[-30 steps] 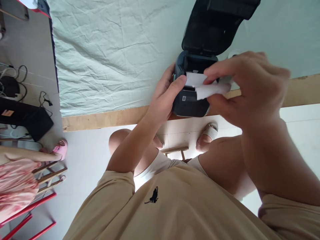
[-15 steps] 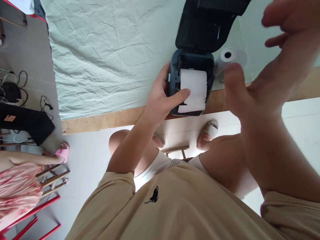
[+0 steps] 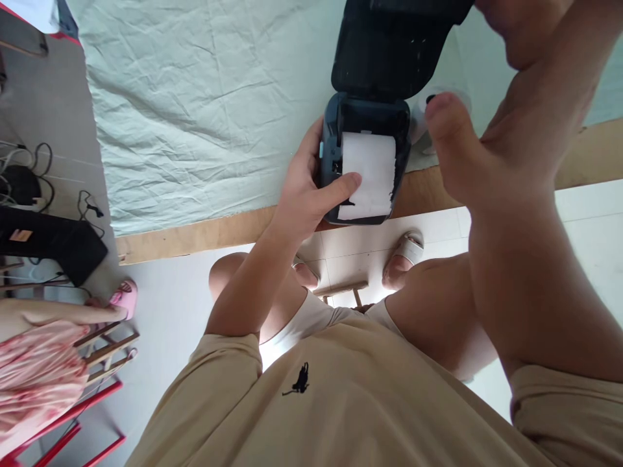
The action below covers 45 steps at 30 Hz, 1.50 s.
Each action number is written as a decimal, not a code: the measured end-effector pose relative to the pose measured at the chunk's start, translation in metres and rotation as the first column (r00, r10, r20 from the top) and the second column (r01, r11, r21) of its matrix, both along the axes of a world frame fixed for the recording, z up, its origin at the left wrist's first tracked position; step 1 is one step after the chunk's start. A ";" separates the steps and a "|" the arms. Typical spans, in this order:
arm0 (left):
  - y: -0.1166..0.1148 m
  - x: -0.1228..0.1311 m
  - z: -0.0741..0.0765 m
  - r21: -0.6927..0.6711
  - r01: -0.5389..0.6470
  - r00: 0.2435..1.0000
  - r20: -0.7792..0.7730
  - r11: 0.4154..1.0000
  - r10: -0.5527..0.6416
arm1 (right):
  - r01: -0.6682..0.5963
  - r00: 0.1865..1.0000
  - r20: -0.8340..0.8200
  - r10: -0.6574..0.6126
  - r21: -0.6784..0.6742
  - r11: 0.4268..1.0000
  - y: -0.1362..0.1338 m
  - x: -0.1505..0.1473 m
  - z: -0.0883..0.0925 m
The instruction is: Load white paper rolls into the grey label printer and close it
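My left hand (image 3: 311, 185) is closed around the left side of a dark portable printer (image 3: 402, 152), its thumb resting on the white paper (image 3: 370, 168) inside. The printer lies at the table edge, and its black lid (image 3: 384, 55) is swung up and back. My right hand (image 3: 506, 110) hovers at the upper right, thumb and fingers apart, with nothing visible between them. Behind its thumb, to the right of the printer, a white paper roll (image 3: 418, 120) is mostly hidden.
A pale green cloth (image 3: 209, 110) covers the table, with a wooden edge (image 3: 204, 235) in front. At left, cables (image 3: 19, 172) and a black box-like object (image 3: 53, 243) are on the floor side. Another person in pink clothing (image 3: 39, 376) sits at lower left.
My right hand's fingers have moved left toward the lid, and its thumb now covers more of the paper roll. The printer and my left hand have shifted slightly left in view.
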<state>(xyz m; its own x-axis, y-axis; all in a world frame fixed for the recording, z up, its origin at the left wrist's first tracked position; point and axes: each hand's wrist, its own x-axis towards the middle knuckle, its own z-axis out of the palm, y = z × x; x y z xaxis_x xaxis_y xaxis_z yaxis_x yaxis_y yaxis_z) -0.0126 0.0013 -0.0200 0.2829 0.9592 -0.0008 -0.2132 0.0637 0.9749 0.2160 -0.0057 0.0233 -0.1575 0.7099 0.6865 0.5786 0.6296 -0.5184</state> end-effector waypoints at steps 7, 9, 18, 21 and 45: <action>0.001 -0.003 -0.004 -0.016 0.020 1.000 0.016 1.000 -0.020 | 0.259 0.956 -0.159 -0.248 0.054 0.964 -0.016 -0.018 0.006; 0.002 -0.003 -0.005 0.002 0.020 1.000 0.023 1.000 -0.020 | 0.259 0.951 -0.180 -0.252 0.018 0.966 -0.024 -0.024 0.008; -0.006 0.005 0.013 -0.092 0.030 0.995 0.099 0.995 -0.021 | 0.053 0.987 -0.107 -0.116 -0.468 0.882 -0.028 -0.025 -0.006; -0.008 0.006 0.021 -0.114 0.056 0.994 0.097 0.992 -0.045 | -0.054 0.981 -0.181 -0.073 -0.611 0.790 -0.024 -0.018 -0.020; 0.001 0.010 0.000 -0.076 0.023 0.968 0.252 0.997 -0.004 | -0.193 0.953 -0.303 -0.004 -0.616 0.763 -0.021 -0.014 -0.035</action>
<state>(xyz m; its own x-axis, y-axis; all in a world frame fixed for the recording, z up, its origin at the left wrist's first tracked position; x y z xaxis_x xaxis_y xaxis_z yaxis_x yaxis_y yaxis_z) -0.0030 0.0028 -0.0196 0.2964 0.9551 -0.0024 -0.4491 0.1416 0.8822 0.2024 -0.0263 -0.0121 -0.1266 0.9859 0.1090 0.3086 0.1436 -0.9403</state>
